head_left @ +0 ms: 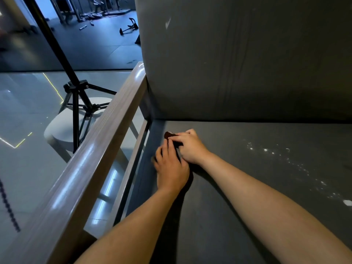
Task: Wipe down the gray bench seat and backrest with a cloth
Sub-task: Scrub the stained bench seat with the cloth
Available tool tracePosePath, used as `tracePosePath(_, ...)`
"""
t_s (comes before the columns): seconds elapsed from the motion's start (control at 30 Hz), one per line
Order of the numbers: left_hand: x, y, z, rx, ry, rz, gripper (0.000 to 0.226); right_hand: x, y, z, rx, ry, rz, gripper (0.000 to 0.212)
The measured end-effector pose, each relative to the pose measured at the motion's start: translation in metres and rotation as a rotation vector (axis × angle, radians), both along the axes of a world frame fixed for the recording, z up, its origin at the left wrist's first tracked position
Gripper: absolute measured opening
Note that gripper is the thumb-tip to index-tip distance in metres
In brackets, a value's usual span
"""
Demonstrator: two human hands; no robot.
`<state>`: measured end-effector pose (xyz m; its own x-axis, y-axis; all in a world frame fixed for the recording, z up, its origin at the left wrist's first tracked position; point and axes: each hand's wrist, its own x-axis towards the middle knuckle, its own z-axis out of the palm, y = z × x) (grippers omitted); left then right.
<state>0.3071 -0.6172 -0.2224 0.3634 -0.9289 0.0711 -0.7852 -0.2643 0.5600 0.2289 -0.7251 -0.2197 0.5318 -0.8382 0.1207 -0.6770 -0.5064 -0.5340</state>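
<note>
At centre frame the left hand [172,168] presses flat fingers and the right hand [191,147] pinches the cloth [168,135]; best sweep firm overlapping strokes across the surface [247,187].

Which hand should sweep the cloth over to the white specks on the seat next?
Probably right. The right hand grips the cloth and lies nearer the white specks on the seat; the left hand presses it beside the armrest, farther away.

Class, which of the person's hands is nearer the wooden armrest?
Left. The left hand lies next to the wooden armrest; the right hand sits beyond it, farther away.
</note>
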Motion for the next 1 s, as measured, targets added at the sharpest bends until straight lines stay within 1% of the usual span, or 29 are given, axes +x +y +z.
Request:
tracePosePath(0.07, 0.001, 0.003, 0.0, -0.022, 0.072, 0.062, 0.074, -0.002, -0.008, -0.005, 0.014, 0.022, 0.05, 0.058)
tracePosePath(0.1, 0.002, 0.003, -0.001, -0.033, 0.12, 0.082, 0.075, -0.007, -0.017, -0.009, 0.016, 0.032, 0.013, 0.059)
tracePosePath(0.17, 0.004, 0.002, -0.003, -0.052, 0.173, 0.083, 0.074, -0.017, -0.037, -0.014, 0.015, 0.014, -0.163, 0.061)
tracePosePath(0.23, 0.004, -0.001, -0.004, -0.05, 0.128, 0.063, 0.072, -0.015, -0.044, -0.015, 0.0, 0.002, -0.276, 0.062)
tracePosePath(0.3, 0.003, -0.002, -0.005, -0.029, 0.049, 0.031, 0.069, -0.01, -0.034, -0.01, -0.017, 0.0, -0.228, 0.061)
tracePosePath(0.4, 0.001, 0.0, -0.006, -0.02, -0.057, -0.042, 0.063, -0.021, -0.007, -0.004, 0.025, -0.054, -0.027, 0.058)
tracePosePath(0.47, -0.001, 0.001, -0.005, -0.026, -0.138, -0.102, 0.066, -0.032, 0.008, -0.005, 0.017, -0.053, 0.01, 0.059)
tracePosePath(0.53, -0.002, 0.0, -0.005, 0.001, -0.226, -0.186, 0.068, -0.041, 0.009, -0.01, -0.03, -0.016, -0.068, 0.058)
tracePosePath(0.6, -0.002, -0.001, -0.006, 0.05, -0.271, -0.246, 0.064, -0.055, 0.0, -0.013, -0.069, 0.042, -0.213, 0.06)
tracePosePath(0.7, 0.0, -0.002, -0.007, 0.074, -0.287, -0.258, 0.06, -0.095, -0.019, -0.007, -0.1, 0.092, -0.445, 0.062)
tracePosePath(0.77, 0.0, -0.002, -0.009, 0.072, -0.288, -0.261, 0.059, -0.115, -0.025, 0.001, -0.064, 0.115, -0.591, 0.059)
tracePosePath(0.83, 0.0, -0.004, -0.01, 0.072, -0.294, -0.258, 0.059, -0.111, -0.03, 0.004, -0.04, 0.114, -0.66, 0.056)
tracePosePath(0.9, -0.001, -0.004, -0.011, 0.069, -0.302, -0.253, 0.058, -0.089, -0.027, 0.004, -0.024, 0.05, -0.608, 0.055)
tracePosePath(1.0, -0.002, -0.005, -0.011, 0.053, -0.33, -0.241, 0.056, -0.051, -0.015, -0.003, 0.001, -0.033, -0.382, 0.057)
